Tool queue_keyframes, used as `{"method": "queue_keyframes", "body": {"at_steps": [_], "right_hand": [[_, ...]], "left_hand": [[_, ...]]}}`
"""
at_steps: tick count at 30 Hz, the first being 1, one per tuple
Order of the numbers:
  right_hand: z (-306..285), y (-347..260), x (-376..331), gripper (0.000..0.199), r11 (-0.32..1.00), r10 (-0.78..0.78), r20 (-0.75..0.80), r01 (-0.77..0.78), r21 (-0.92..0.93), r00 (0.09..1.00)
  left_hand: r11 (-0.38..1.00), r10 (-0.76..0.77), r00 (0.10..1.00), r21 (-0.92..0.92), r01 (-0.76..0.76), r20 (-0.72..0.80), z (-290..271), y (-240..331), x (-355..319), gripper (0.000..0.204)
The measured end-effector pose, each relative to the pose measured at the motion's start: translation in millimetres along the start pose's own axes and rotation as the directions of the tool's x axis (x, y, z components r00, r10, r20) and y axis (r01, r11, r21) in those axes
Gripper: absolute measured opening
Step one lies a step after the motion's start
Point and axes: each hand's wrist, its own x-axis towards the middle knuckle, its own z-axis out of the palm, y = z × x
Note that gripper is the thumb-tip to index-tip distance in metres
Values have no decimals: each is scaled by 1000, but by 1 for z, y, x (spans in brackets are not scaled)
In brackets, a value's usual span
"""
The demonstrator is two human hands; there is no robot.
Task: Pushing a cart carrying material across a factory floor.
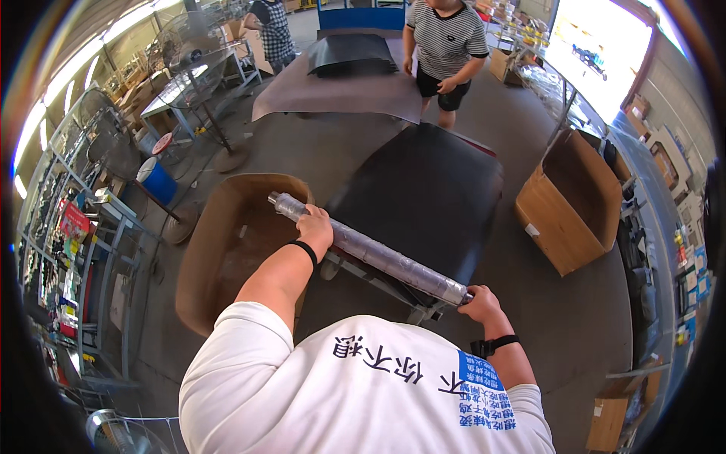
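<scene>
A long roller [386, 255] in crinkled clear film slants across in front of me, its left end farther away and its right end nearer. Short metal shaft ends stick out of it. My left hand [315, 225] grips the roller a little in from its left end, fingers wrapped over it. At the other end, my right hand [482, 304] is closed round the shaft. Beyond the roller lies a black sheet-covered table [423, 189]. Part of a metal frame [363, 276] shows below the roller, partly hidden by it.
Large open cardboard boxes stand at the left [242, 197] and right [567, 204]. Farther off, a table with a brown sheet [340, 94] carries black sheets [354, 54]. A person in a striped shirt [446, 38] stands beside it. Pedestal fans [113, 136] and a blue bin [156, 179] are leftward.
</scene>
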Motion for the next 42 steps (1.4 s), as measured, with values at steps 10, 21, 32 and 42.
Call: {"method": "queue_keyframes", "body": {"at_steps": [10,21,32,42], "right_hand": [[-3,-6,12,65,1000,-1,-4,1,-4,1000],[-6,-9,15,65,1000,24,-1,-24,7,1000],[-8,-12,11,68,1000,24,5,-24,2,1000],[-5,-7,14,67,1000,6,-11,-6,3,1000]], "left_hand": [[1000,17,999,7,-17,-38,-7,-7,9,73],[999,16,1000,38,-15,-26,-16,-5,7,71],[1000,7,999,23,-7,-33,-13,-6,6,71],[1000,9,1000,21,-8,-8,-18,-6,4,73]]}}
